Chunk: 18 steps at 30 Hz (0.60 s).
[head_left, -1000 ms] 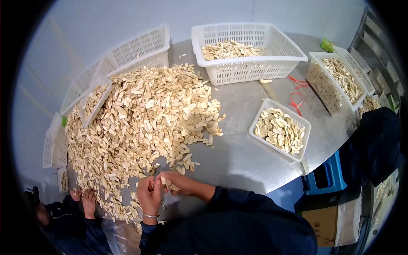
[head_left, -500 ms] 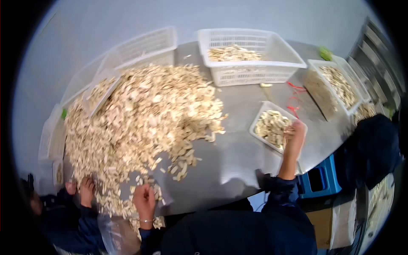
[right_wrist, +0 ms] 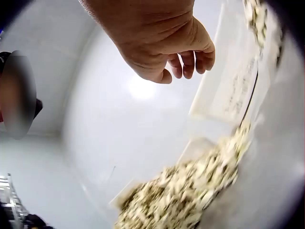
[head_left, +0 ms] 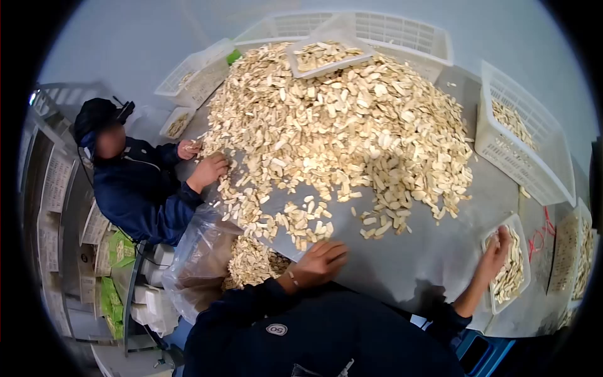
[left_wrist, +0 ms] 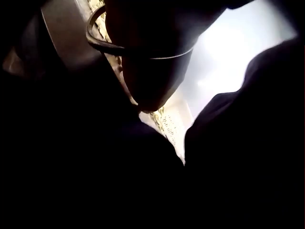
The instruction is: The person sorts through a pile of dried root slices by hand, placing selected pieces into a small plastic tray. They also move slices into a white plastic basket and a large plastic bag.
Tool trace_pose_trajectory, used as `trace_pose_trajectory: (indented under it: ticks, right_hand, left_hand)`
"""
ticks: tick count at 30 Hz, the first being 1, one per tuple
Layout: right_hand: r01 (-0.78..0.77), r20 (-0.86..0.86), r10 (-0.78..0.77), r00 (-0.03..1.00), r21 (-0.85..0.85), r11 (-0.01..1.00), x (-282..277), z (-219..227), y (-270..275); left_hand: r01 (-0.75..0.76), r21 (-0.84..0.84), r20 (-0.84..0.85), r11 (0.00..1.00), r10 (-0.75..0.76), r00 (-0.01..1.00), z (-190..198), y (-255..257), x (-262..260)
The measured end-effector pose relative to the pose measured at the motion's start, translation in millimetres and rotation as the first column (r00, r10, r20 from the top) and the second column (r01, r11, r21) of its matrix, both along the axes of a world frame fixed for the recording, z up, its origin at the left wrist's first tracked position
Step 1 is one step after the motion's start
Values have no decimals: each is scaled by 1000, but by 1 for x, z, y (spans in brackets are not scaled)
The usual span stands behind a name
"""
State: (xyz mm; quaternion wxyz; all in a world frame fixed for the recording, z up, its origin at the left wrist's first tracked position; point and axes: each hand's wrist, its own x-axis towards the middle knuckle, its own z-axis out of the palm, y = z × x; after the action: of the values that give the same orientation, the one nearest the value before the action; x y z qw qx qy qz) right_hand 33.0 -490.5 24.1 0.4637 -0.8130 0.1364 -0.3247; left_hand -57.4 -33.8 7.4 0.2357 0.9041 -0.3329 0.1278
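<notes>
A large heap of pale dried slices (head_left: pixel 326 125) covers the metal table. My left hand (head_left: pixel 317 262) rests at the table's front edge, beside a few loose slices, its fingers loosely bent. In the left wrist view that hand is a dark shape, with a bracelet (left_wrist: pixel 107 46) round the wrist. My right hand (head_left: pixel 494 256) is over the small white tray (head_left: pixel 527 267) of slices on the right. Seen from the right wrist, its fingers (right_wrist: pixel 188 64) hang loosely curled with nothing between them.
White baskets (head_left: pixel 527 160) stand along the back and right; another tray (head_left: pixel 333 68) lies on the heap. At left, another person's hand (head_left: pixel 210 171) is among the slices. A plastic bag (head_left: pixel 201 264) with slices hangs at the front edge. Red string (head_left: pixel 544 232) lies right.
The head view has swung left. One second ago my hands were together at the heap's front with slices; then my right hand went to the small tray, while my left stayed near the edge.
</notes>
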Motion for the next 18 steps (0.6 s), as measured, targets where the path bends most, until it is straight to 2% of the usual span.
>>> trace_pose_trajectory:
  ticks: [2, 4, 7, 8, 11, 14, 16, 17, 18]
  right_hand:
    - [-194, -37, 194, 980, 9, 981, 6, 6, 83]
    - [-446, 4, 449, 894, -105, 889, 5, 10, 152]
    - [-651, -63, 648, 759, -59, 757, -4, 17, 231]
    - [-697, -34, 697, 716, 19, 717, -8, 14, 251]
    - [-800, -42, 799, 600, -10, 600, -15, 2, 281]
    - [-829, -144, 861, 489, 230, 509, -15, 6, 284]
    - [-816, -133, 841, 525, 201, 541, -10, -20, 285]
    - [-802, -160, 834, 528, 229, 551, -8, -15, 279]
    - [-757, -190, 831, 523, 344, 555, -10, -15, 278]
  left_hand:
    - [-97, 27, 59, 995, 96, 994, -1, -7, 15]
    - [-213, 52, 100, 976, 208, 973, -9, -9, 32]
    - [-402, 107, 155, 910, 384, 910, -17, -5, 57]
    - [-461, 137, 177, 877, 436, 882, -19, -1, 63]
    - [-598, 202, 207, 776, 563, 800, -23, 14, 73]
    - [-702, 157, 160, 695, 683, 712, -37, 40, 67]
    - [-760, 132, 120, 637, 750, 650, -52, 67, 55]
    - [-777, 122, 108, 618, 769, 630, -58, 81, 46]
    - [-783, 120, 131, 610, 772, 622, -63, 100, 38]
